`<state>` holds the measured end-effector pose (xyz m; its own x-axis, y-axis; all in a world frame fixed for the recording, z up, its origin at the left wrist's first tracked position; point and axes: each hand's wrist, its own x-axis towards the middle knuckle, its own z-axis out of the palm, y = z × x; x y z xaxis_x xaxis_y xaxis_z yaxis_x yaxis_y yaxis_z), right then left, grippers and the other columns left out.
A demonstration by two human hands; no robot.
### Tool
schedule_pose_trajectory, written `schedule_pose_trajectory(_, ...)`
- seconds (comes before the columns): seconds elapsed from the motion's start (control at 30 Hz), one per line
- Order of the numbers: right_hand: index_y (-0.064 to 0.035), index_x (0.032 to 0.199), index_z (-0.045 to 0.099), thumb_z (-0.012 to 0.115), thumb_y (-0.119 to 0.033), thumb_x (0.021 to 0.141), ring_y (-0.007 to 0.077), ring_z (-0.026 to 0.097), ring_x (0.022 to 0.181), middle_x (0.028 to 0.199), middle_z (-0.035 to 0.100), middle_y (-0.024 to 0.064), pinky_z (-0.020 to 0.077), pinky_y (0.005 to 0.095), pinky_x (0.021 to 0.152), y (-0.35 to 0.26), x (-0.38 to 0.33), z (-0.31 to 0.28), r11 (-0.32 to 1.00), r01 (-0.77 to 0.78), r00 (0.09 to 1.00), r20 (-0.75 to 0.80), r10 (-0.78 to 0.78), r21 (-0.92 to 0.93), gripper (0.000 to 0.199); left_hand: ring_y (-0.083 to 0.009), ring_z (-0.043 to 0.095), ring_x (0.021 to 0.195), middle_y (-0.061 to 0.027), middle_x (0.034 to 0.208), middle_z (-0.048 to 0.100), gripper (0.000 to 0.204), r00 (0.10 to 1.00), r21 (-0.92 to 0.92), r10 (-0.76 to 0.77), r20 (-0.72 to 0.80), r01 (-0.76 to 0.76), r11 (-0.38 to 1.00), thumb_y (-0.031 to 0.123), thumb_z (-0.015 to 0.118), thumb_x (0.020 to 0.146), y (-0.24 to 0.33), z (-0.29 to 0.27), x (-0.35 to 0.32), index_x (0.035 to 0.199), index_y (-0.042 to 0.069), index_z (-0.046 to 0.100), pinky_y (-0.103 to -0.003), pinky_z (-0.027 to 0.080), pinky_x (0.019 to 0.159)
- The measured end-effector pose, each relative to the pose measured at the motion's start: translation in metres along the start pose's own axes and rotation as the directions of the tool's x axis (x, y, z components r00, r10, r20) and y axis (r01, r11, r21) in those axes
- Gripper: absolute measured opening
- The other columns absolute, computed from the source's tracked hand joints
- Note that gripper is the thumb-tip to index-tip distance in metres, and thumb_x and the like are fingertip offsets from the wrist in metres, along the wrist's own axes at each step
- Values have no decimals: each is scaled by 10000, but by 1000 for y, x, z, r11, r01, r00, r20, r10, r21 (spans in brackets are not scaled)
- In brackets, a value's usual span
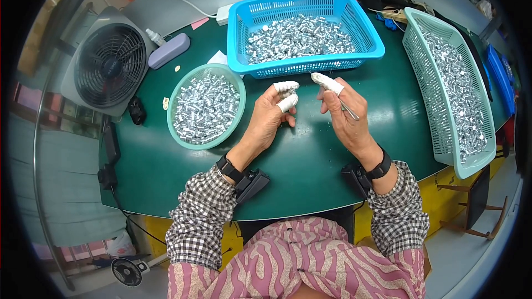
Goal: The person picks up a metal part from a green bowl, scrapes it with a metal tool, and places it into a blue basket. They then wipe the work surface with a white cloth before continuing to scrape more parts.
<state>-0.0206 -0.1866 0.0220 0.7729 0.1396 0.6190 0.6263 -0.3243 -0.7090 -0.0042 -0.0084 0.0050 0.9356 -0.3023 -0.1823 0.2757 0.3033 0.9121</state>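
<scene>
My left hand (265, 117) is raised over the green table (293, 158), its white-wrapped thumb and finger pinched together on a small metal part (294, 92) that they mostly cover. Across from it, my right hand (350, 122) grips a slim metal tool (351, 112); its shaft sticks out below the fingers, and I cannot tell its exact kind. One right fingertip is wrapped in white too. A small gap separates the hands. Just beyond them stands a blue plastic basket (316, 62) of small silvery metal parts (299, 36). Left of my left hand is a round pale green basket (206, 145) of similar parts.
A long pale green basket (426, 88) of metal parts stands at the right edge. On the left are a grey box fan (111, 66), a lavender case (169, 51) and a small bottle (155, 37). Black devices (252, 185) are strapped at both wrists.
</scene>
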Motion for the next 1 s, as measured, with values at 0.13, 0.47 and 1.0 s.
schedule_pose_trajectory(0.13,39,1023,607,478,-158,948,102,543,596,752,563,61,430,222,512,-1,0,0,1000,-7,1000,18,6,23,247,-81,523,743,-19,925,544,297,1000,47,23,-4,-23,999,99,604,854,-3,-2,2,1135,32,536,-208,477,529)
schedule_pose_trajectory(0.47,19,888,611,453,-269,966,82,523,560,682,561,36,409,211,494,-5,-4,2,956,-244,961,176,216,164,337,-89,530,707,-43,925,553,298,998,73,37,-42,-34,997,73,609,840,-2,1,1,1122,21,531,-209,476,489)
schedule_pose_trajectory(1.0,3,846,590,441,-304,968,77,514,558,671,562,27,408,206,499,-3,-4,2,931,-301,946,187,264,207,363,-75,511,608,-38,816,562,282,993,228,118,-24,-109,968,62,600,839,-4,1,0,1103,18,513,-201,436,463)
